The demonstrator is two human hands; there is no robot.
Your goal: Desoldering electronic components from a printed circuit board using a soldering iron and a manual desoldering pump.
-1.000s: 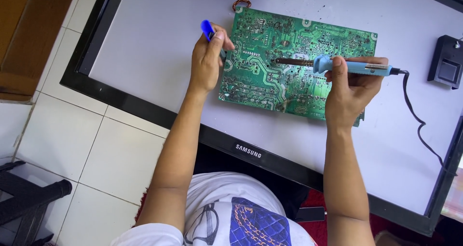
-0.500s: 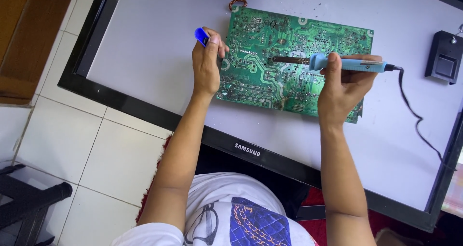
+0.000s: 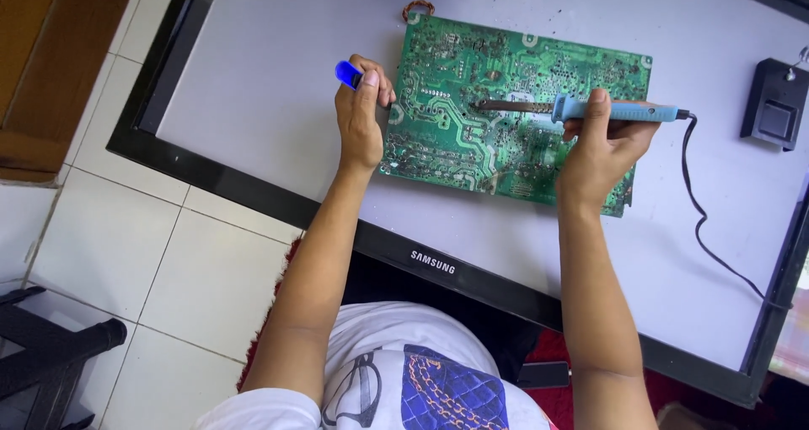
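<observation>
Your right hand (image 3: 602, 147) grips a pale-blue soldering iron (image 3: 590, 110), its dark metal tip lying flat over the glossy green circuit board (image 3: 472, 135); your left hand (image 3: 361, 118) is curled round a small blue tool (image 3: 346, 73) at the board's left edge; the board rests on a smooth grey panel (image 3: 270, 76).

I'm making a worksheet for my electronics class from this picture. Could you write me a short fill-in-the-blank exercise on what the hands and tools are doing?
1. The right hand holds a soldering iron with a light ____ handle.
2. The iron's tip rests over the green ____, which lies on a pale panel with a black frame.
3. The left hand grips a small tool with a dark ____ end.
4. A black ____ runs from the iron's handle across the panel.

Missing words: blue; circuit board; blue; cord
</observation>
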